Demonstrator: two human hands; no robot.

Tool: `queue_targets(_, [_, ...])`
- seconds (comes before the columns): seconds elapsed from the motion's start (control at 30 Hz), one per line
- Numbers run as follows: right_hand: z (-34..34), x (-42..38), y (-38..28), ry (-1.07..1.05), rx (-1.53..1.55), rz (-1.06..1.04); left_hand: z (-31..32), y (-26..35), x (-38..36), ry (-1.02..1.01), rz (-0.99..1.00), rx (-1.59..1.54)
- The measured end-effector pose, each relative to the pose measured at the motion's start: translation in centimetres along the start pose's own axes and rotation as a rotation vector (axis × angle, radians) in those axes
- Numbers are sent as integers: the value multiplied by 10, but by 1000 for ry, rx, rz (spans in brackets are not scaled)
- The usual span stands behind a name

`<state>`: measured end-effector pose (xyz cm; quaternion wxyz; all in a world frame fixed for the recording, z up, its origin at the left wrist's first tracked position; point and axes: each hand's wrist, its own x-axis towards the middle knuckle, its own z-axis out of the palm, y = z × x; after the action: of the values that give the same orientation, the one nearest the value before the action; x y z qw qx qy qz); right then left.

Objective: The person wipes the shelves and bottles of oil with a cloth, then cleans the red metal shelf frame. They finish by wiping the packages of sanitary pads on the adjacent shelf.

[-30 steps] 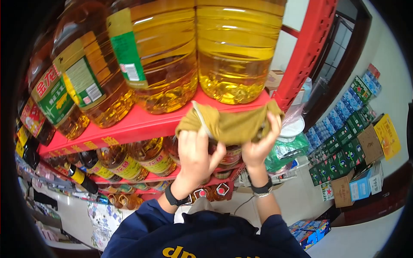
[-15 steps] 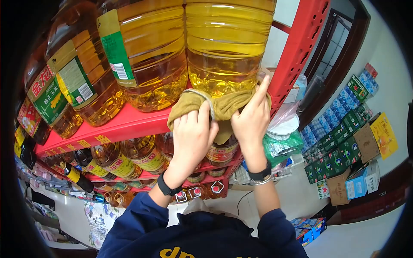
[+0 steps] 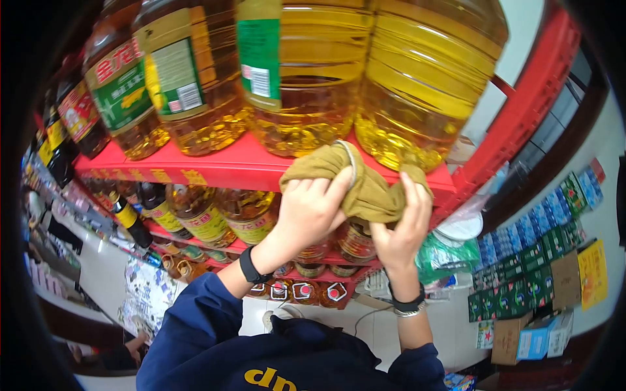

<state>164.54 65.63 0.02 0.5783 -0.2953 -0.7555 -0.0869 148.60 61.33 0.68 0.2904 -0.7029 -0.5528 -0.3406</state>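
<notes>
A yellow-brown cloth (image 3: 375, 195) is bunched at the front edge of the red shelf (image 3: 228, 166), below two large bottles of golden oil. My left hand (image 3: 312, 208) grips its left part, fingers bent into the fabric. On the right part, my right hand (image 3: 405, 225) holds the cloth between fingers and thumb. The rightmost oil bottle (image 3: 430, 78) stands just behind the cloth. To its left is another large bottle (image 3: 319, 78) with a green and gold label. Dark bands circle both wrists.
More labelled oil bottles (image 3: 117, 85) stand on the left of the shelf, and others (image 3: 248, 218) fill the lower shelves. A red slotted post (image 3: 521, 111) rises at right. Beyond it are a green plastic bag (image 3: 447, 254) and stacked cartons (image 3: 515, 296). Another person's arm (image 3: 135, 345) shows at lower left.
The view has shifted, so the bottles appear farther right. Both hands and the cloth have drawn down from the right bottle's base to the shelf's front edge. My right fingers are more bent.
</notes>
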Motion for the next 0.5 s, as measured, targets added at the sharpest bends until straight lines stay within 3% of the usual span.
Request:
queue_targets(0.07, [0, 3, 2, 17, 14, -47, 6, -5, -2, 157, 57, -28])
queue_targets(0.17, [15, 1, -1, 75, -22, -65, 8, -8, -7, 121, 35, -39])
queue_targets(0.4, [53, 0, -29, -28, -72, -211, 0, -50, -32, 100, 78, 9])
queue_targets(0.47, [71, -3, -42, -21, -78, -301, -12, -74, -31, 338, 99, 55])
queue_targets(0.5, [79, -3, -51, -51, -35, -314, -19, -84, -39, 265, 32, 56])
